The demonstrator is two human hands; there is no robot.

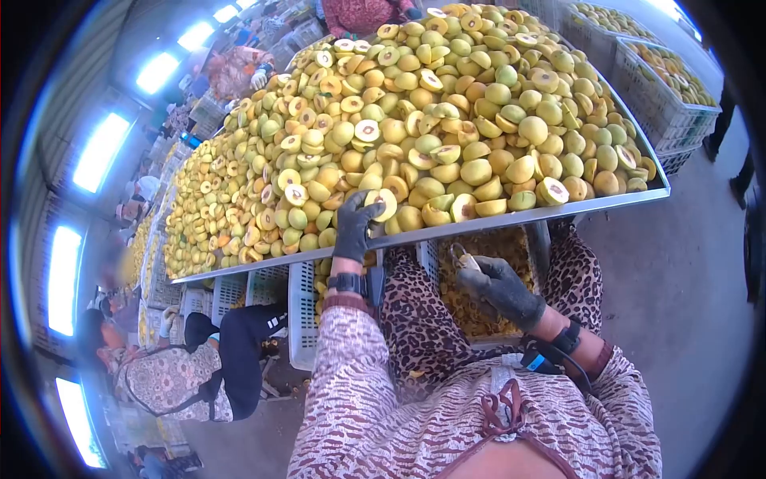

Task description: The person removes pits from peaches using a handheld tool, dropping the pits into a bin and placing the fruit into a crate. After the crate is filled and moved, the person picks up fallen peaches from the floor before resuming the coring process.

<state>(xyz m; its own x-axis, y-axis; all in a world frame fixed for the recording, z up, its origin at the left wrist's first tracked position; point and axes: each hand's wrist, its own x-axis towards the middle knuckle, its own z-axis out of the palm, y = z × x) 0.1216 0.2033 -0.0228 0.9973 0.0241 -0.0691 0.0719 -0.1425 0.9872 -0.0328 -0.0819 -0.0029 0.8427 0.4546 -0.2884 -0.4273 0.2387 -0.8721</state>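
My left hand [355, 227], in a dark glove, is at the near edge of a metal-rimmed table. Its fingers are closed on a halved yellow peach [381, 205], cut face showing. In my gloved right hand [506, 294] is a small pitting tool with a pale handle [469, 262] and a looped metal end. This hand is held below the table rim, over a crate of peelings and scraps [487, 307] between my knees. Heaped on the table are many yellow-green peach halves [447, 152], some cut side up with brown centres.
The table's metal rim [519, 217] runs across in front of me. Plastic crates stand under it, including a white one [302, 311]. Stacked crates of fruit [670, 104] are at the right. A seated co-worker [183, 367] is at the left; others work along the far side.
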